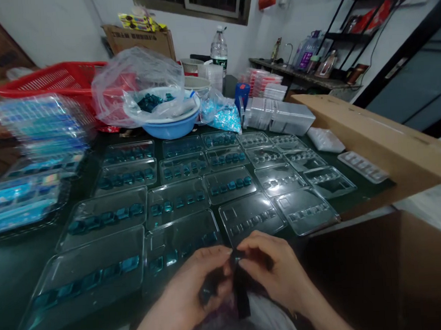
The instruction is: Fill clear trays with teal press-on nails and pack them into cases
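Note:
Close to my body, at the lower middle, my left hand (208,275) and my right hand (266,262) meet with thumbs and fingertips pinched on a small dark piece (236,256). A black strip (242,298) hangs down below it; whether the two are joined, I cannot tell. A second dark lump (208,291) shows in the curled fingers of my left hand, too blurred to name. Just beyond my hands lies a clear plastic blister tray (202,226) with teal cube-like pieces in its row of pockets. To its right is another clear tray (249,208) whose pockets look colourless.
Several more clear trays cover the dark green table. A blue basin (171,128) with teal pieces, a red basket (58,78) and a bag of blue-white bits (223,117) stand behind. Stacked blue packs (46,126) are at left, a cardboard box (383,135) at right.

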`<state>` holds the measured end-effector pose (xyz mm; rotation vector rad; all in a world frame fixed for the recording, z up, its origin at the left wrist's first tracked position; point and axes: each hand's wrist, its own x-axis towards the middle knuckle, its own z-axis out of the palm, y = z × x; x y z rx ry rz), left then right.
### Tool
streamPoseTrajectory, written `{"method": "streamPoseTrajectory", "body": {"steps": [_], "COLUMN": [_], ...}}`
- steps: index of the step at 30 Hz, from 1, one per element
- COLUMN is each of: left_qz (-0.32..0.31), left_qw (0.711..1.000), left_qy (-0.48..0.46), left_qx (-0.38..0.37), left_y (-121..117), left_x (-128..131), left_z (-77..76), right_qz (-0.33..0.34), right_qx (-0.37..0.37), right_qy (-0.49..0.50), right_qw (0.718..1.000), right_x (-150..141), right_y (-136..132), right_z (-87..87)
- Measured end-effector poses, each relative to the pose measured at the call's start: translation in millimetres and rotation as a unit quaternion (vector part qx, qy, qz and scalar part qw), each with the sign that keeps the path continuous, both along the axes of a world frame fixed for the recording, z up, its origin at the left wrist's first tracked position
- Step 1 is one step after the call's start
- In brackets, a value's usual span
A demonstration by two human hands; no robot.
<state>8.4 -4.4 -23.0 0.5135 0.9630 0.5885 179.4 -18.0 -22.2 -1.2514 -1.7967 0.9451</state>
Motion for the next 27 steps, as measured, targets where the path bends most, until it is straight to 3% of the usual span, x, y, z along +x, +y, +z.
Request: {"method": "streamPoseTrajectory", "body": {"steps": [5,11,22,24,27], "left_qz": [0.073,0.138,0.142,0.13,0.115], "left_qw": [0.996,0.988,0.981,0.984,0.99], "left_qy": [-0.045,-0.062,-0.133,-0.122,-0.083], "left_qx": [-0.024,-0.003,-0.025,-0.01,0.021], "left_y": [7,15,25,25,24], "left_x": [-14,-25,-21,-20,-18], "left_z": [6.9,8.1,5.9,4.3,0.5], "right_qz": [-0.055,-0.021,0.04,0.036,0.02], "right_qx": [0.058,0.071,0.133,0.13,0.125], "right_qy": [-0.085,-0.232,-0.405,-0.4,-0.338], "right_qw": [0.993,0.97,0.904,0.906,0.933], "right_x": [11,5,-11,-11,-12], "right_y": [25,40,38,36,30], "right_z": [-14.5,-25.0,-25.9,-23.4,-10.5]}}
